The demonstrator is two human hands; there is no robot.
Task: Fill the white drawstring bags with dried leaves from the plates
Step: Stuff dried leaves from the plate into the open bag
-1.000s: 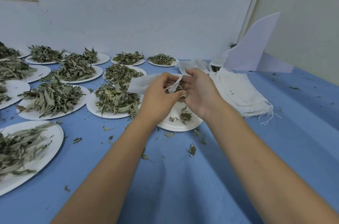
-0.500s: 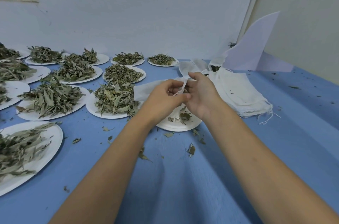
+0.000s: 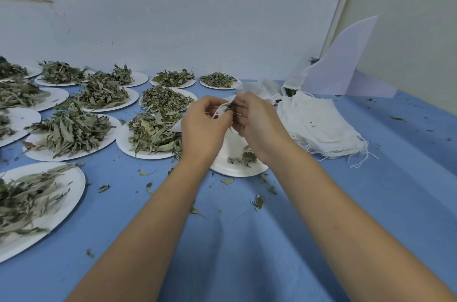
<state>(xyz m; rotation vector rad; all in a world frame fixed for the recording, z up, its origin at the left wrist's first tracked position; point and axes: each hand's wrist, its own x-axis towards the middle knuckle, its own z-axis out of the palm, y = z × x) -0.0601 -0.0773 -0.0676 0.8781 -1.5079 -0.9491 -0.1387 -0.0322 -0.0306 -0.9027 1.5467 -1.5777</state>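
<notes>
Over the nearly emptied paper plate (image 3: 235, 173), in the head view, 2 hands meet at the mouth of 1 white drawstring bag (image 3: 220, 110). The left hand (image 3: 205, 126) pinches the bag rim and its cord between thumb and forefinger, with the other fingers curled. This grip fixes the opening in place. The right hand (image 3: 257, 123) has its fingers curled in at the opposite side of the mouth and pinches the cloth there. Whether it also holds leaves cannot be determined, because the fingers hide the opening.

The bag is held off the table directly above the plate, probably so that dropped leaves land on the plate and not on the blue tablecloth (image 3: 247, 252). Only a few fragments remain on this plate, so its load is probably already inside the bag. The step in hand appears to be final stuffing or drawing the cord.

A stack of empty bags (image 3: 321, 128) lies just right of the plate, on the right hand's side. Plates heaped with dried leaves (image 3: 153, 133) sit to the left, the nearest just beside the working plate. Loose leaf scraps (image 3: 258, 201) lie on the cloth near the plate.
</notes>
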